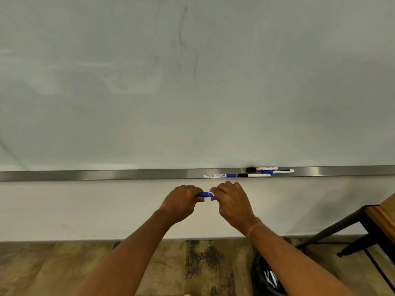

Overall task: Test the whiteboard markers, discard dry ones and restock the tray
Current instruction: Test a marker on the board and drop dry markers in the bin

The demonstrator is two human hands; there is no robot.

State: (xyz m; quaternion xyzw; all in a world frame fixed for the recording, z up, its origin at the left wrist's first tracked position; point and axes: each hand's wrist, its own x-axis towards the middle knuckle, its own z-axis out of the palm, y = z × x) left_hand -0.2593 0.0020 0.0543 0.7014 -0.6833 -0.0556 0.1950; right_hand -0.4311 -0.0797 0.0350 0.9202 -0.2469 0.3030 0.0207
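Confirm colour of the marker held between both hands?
Blue marker with a white section, gripped by left hand and right hand; head view.

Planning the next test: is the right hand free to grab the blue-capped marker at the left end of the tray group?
Probably not yet. The right hand and left hand both grip a blue marker. Nothing blocks the tray marker just above.

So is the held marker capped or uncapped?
Cannot tell: both hands, left and right, cover the blue marker; its tip is hidden.
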